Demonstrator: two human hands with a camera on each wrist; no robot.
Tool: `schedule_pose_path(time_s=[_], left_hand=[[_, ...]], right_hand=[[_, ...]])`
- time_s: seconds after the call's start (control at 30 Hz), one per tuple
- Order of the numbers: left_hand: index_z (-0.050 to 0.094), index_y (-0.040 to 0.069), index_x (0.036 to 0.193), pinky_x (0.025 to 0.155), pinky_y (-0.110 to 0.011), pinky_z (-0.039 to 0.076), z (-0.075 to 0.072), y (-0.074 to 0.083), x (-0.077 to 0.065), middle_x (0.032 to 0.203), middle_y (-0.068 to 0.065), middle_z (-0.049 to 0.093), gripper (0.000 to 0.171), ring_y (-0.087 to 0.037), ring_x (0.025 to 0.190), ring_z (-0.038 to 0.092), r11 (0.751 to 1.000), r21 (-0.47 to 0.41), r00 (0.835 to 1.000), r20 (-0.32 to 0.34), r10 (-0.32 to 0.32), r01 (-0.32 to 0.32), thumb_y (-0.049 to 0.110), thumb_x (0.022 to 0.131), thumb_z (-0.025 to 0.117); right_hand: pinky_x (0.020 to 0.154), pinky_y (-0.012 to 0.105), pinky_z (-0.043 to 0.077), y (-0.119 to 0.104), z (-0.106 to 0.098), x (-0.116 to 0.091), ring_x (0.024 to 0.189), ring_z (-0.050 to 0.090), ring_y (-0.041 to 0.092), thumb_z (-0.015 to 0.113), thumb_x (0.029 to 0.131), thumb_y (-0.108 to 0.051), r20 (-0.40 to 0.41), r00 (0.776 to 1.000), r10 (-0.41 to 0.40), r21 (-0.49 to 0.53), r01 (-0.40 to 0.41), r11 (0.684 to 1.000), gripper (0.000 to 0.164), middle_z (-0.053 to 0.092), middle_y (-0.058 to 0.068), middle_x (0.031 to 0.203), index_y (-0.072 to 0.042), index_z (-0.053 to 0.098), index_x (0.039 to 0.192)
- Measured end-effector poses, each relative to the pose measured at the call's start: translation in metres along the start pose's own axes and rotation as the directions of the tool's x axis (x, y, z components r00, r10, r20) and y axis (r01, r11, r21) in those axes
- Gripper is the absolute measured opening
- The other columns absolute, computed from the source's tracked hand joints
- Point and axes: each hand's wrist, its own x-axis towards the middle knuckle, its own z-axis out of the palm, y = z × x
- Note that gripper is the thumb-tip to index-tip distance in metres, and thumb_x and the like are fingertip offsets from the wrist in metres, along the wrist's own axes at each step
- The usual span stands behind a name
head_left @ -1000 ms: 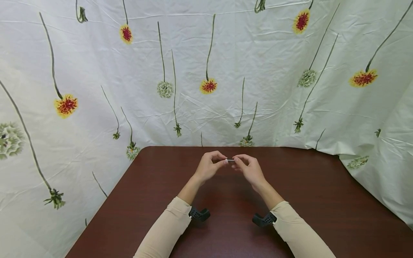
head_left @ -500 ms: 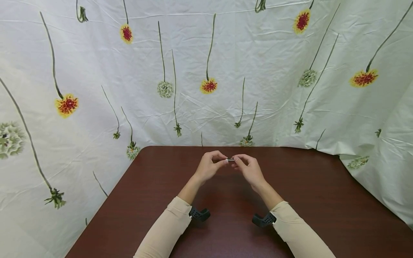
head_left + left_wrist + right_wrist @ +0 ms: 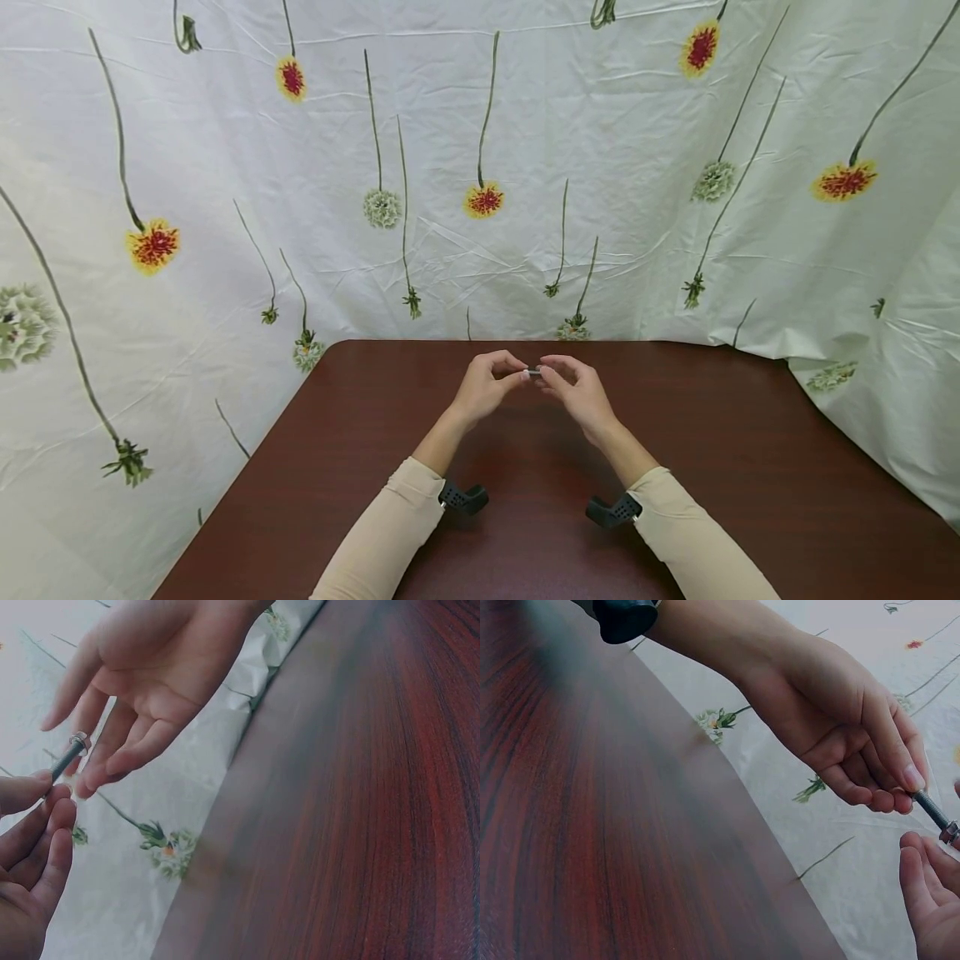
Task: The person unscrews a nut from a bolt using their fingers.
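Note:
Above the far part of the table, my left hand (image 3: 478,392) pinches the threaded end of a small metal bolt (image 3: 66,760) between thumb and fingers. In the left wrist view, a hex piece (image 3: 79,740) sits at the bolt's other end, pointing at my right hand (image 3: 161,671). That hand's fingers spread loosely about this end, and the digit on the left side stands apart from it. In the right wrist view my left hand (image 3: 847,724) has its thumb pressed on the bolt (image 3: 931,808), while my right hand (image 3: 934,900) is partly cut off at the frame's edge.
Below the hands lies a dark reddish-brown wooden table (image 3: 360,492). A white cloth (image 3: 442,250) printed with flowers hangs behind it and along its sides. Each wrist wears a black band; the left band (image 3: 465,498) and right band (image 3: 613,511) are over the table.
My right hand's fingertips have shifted slightly left along the bolt and parted. The left hand keeps its pinch and its place.

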Motion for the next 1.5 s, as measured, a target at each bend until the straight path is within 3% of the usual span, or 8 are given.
schedule_pose_path(time_s=[0.2,0.43,0.57,0.7,0.8,1.0,1.27,1.5], left_hand=[[0.076,0.005,0.103,0.072,-0.034,0.052,-0.0001,-0.0007,-0.0006,0.091,-0.005,0.077,0.008,-0.024,0.086,0.072,1.0,0.0,1.0,-0.003,-0.001,0.001,0.005,0.095,0.076],[0.076,0.004,0.103,0.073,-0.033,0.053,-0.001,-0.0021,0.0,0.094,-0.012,0.077,0.008,-0.031,0.089,0.072,1.0,-0.002,1.0,-0.001,0.008,-0.008,0.004,0.094,0.076],[0.075,0.004,0.103,0.072,-0.032,0.052,-0.0011,-0.0015,0.0004,0.095,-0.019,0.076,0.008,-0.03,0.088,0.072,1.0,0.004,1.0,-0.003,0.013,-0.013,0.005,0.095,0.076],[0.075,0.003,0.104,0.071,-0.032,0.051,-0.0012,-0.0015,0.0003,0.097,-0.024,0.075,0.008,-0.042,0.092,0.07,1.0,-0.011,1.0,0.004,0.017,-0.017,0.005,0.095,0.075],[0.075,0.003,0.103,0.073,-0.032,0.052,-0.0012,-0.0017,0.0002,0.096,-0.022,0.075,0.008,-0.046,0.094,0.069,1.0,-0.016,1.0,0.005,0.013,-0.013,0.005,0.095,0.076],[0.076,0.004,0.102,0.073,-0.033,0.052,-0.0009,-0.0019,0.0008,0.094,-0.018,0.076,0.008,-0.032,0.088,0.072,1.0,0.002,1.0,-0.004,0.009,-0.009,0.004,0.094,0.076],[0.075,0.004,0.102,0.071,-0.033,0.051,-0.0005,-0.0021,0.0009,0.092,-0.012,0.077,0.007,-0.035,0.089,0.072,1.0,0.005,1.0,-0.009,0.021,-0.021,0.004,0.094,0.076],[0.076,0.005,0.103,0.072,-0.033,0.052,-0.0012,-0.0027,0.0003,0.095,-0.019,0.076,0.008,-0.029,0.088,0.072,1.0,0.008,1.0,-0.002,0.013,-0.013,0.005,0.095,0.076]], right_hand=[[0.093,0.049,0.054,-0.001,0.0,-0.0004,0.098,0.071,0.034,0.058,0.107,-0.006,0.005,1.0,0.028,0.0,-0.028,1.0,0.025,0.071,0.018,0.105,0.013,0.064,0.123],[0.097,0.045,0.052,-0.0022,-0.002,-0.001,0.11,0.068,0.032,0.062,0.103,0.002,0.048,0.999,-0.012,0.012,0.012,1.0,0.028,0.062,0.025,0.127,0.008,0.061,0.13],[0.095,0.045,0.053,-0.0019,-0.0014,0.0004,0.101,0.071,0.027,0.059,0.107,-0.009,0.021,0.999,0.029,0.043,-0.03,0.999,0.031,0.065,0.026,0.121,0.011,0.06,0.131],[0.092,0.043,0.055,-0.0017,-0.0018,0.0011,0.091,0.071,0.02,0.057,0.108,-0.009,0.001,0.999,0.053,0.045,-0.053,0.998,0.029,0.069,0.024,0.11,0.014,0.062,0.125],[0.094,0.047,0.054,-0.0017,-0.0023,0.0007,0.096,0.071,0.024,0.06,0.105,-0.002,0.006,1.0,0.029,0.009,-0.029,1.0,0.024,0.068,0.024,0.111,0.012,0.064,0.123],[0.095,0.045,0.054,-0.0021,-0.0022,-0.0004,0.115,0.064,0.044,0.061,0.101,0.006,0.038,0.999,-0.007,0.032,0.006,0.999,0.031,0.06,0.028,0.13,0.01,0.059,0.131],[0.09,0.044,0.056,-0.0006,-0.0009,-0.0005,0.092,0.072,0.026,0.059,0.108,-0.013,-0.015,0.998,0.057,0.047,-0.056,0.997,0.03,0.07,0.023,0.111,0.011,0.064,0.125],[0.091,0.042,0.056,-0.0013,-0.0023,-0.0006,0.103,0.069,0.038,0.062,0.103,0.0,0.007,1.0,0.008,0.017,-0.008,1.0,0.026,0.066,0.027,0.116,0.01,0.063,0.126]])
